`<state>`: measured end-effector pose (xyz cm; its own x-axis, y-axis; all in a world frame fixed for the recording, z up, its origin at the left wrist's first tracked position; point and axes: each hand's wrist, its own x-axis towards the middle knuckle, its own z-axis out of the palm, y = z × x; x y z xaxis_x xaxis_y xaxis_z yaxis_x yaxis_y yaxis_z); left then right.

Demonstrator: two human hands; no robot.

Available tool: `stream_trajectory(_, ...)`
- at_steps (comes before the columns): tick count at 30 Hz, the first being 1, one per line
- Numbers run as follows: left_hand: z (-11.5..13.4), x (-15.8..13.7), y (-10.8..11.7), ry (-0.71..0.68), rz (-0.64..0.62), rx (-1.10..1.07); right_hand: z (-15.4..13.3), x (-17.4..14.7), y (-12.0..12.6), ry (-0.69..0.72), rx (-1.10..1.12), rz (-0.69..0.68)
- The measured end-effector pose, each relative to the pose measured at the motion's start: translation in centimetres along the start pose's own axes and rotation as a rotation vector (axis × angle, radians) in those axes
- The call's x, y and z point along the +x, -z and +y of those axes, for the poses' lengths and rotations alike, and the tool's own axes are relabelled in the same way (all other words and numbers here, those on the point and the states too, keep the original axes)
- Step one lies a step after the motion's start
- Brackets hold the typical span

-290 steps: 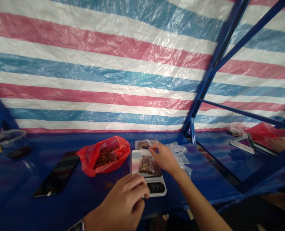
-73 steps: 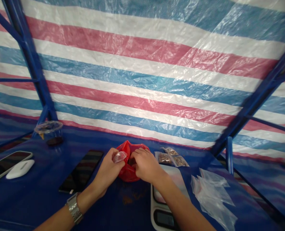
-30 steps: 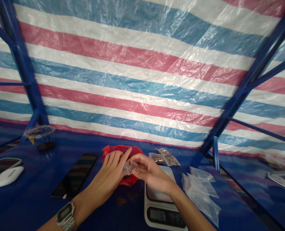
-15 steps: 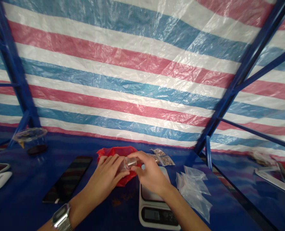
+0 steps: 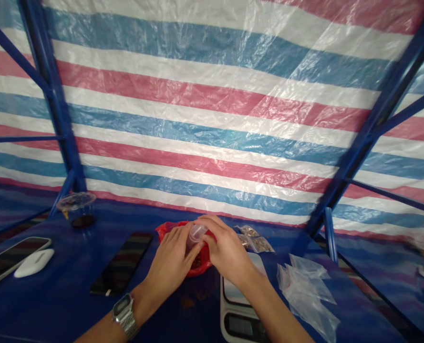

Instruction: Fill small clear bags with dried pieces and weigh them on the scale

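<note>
A small clear plastic container (image 5: 198, 232) is gripped between both hands, its round mouth tilted toward me. My left hand (image 5: 174, 255) is closed around its side, with a digital watch (image 5: 125, 312) on that wrist. Curled over the upper end is my right hand (image 5: 228, 245), its thumb and fingers touching the rim; whether a cap lies under them I cannot tell. Beneath both hands lies an open red plastic bag (image 5: 167, 231), partly covered, with reddish-brown bits inside. The kitchen scale (image 5: 229, 295) is under the right forearm, its display partly hidden.
Small filled zip bags (image 5: 262, 244) lie behind the scale, and clear zip bags (image 5: 308, 290) on the right. A black phone (image 5: 122, 264), another phone (image 5: 11, 259), a white case (image 5: 35, 263) and a plastic cup (image 5: 83, 212) with dark liquid are on the left. Blue posts (image 5: 351, 162) flank the table.
The view has shifted left, so things appear further right. The container has been turned, its mouth now facing up toward me instead of sideways. Both hands still hold it.
</note>
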<state>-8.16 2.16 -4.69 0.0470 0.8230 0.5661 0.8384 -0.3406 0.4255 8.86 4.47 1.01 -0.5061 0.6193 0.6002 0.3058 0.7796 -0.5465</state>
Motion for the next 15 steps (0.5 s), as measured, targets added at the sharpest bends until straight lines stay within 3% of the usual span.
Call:
stream_trajectory(3,-0.6,0.0,-0.4,0.059,0.004,-0.09,-0.1,0.3,0.0,-0.046,-0.079,0.095)
stream_trajectory(5,-0.7,0.1,-0.2,0.142,0.03,-0.158,0.1,0.4,-0.1,-0.111,-0.13,0.203)
stream_trajectory(7,-0.5,0.3,0.6,0.245,0.092,-0.221,0.6,0.3,-0.4,-0.185,-0.181,0.226)
stream_trajectory(9,0.0,0.6,1.8,0.356,0.153,-0.249,1.2,0.2,-1.1,-0.229,-0.26,0.103)
stream_trajectory(11,0.8,0.8,3.4,0.465,0.134,-0.212,1.9,-0.1,-1.9,-0.229,-0.37,-0.075)
stream_trajectory(15,2.6,0.5,5.7,0.59,-0.223,0.11,3.4,0.0,-3.4,-0.24,-0.61,-0.273)
